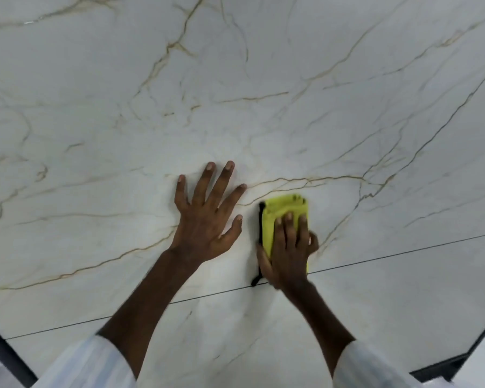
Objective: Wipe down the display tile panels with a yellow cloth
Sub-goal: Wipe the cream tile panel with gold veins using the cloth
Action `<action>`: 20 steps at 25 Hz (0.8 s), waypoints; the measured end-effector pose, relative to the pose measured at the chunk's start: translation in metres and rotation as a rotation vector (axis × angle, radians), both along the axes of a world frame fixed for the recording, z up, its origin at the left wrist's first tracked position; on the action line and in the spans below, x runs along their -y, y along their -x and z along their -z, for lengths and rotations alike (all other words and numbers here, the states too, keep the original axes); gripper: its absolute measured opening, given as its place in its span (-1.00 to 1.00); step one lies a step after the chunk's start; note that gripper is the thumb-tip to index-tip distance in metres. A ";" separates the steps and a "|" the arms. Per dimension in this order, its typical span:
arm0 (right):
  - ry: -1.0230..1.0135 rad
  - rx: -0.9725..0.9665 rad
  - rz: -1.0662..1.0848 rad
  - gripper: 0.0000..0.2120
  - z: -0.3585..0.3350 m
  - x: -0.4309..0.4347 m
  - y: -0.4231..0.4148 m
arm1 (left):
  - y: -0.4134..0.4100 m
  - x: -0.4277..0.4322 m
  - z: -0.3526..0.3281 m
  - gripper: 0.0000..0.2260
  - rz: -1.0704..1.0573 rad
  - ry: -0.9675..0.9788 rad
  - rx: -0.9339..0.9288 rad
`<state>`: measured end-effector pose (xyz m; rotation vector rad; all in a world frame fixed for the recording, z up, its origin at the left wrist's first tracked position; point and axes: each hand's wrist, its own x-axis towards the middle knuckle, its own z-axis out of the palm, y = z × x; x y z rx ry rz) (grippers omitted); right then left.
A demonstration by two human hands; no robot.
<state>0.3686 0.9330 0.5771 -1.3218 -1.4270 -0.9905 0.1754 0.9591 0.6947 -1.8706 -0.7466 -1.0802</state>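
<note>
A large white marble-look tile panel [263, 79] with thin gold-brown veins fills the view. My left hand [206, 217] lies flat on it with fingers spread straight, holding nothing. Just to its right, my right hand [290, 247] presses a folded yellow cloth [280, 208] with a black edge against the panel, straight fingers on top and the thumb along the cloth's left side. The cloth's top half shows above my fingers; the rest is hidden under the hand. A thin dark joint line [403, 254] crosses the panel just below the cloth.
A second joint runs diagonally down the right side [459, 107]. A dark frame edge borders the panel at the bottom left [6, 357] and bottom right [459, 362]. White striped sleeves [90, 365] cover my forearms at the bottom.
</note>
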 end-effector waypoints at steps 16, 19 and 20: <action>-0.113 0.031 0.011 -0.32 -0.087 -0.008 -0.098 | -0.074 0.001 -0.099 -0.42 -0.161 -0.085 0.077; -0.196 -0.074 0.076 -0.31 -0.229 -0.012 -0.107 | -0.075 -0.008 -0.092 -0.37 -0.218 -0.094 0.053; -0.210 -0.087 0.088 -0.32 -0.254 -0.010 -0.108 | -0.076 -0.007 -0.092 -0.38 -0.205 -0.096 0.070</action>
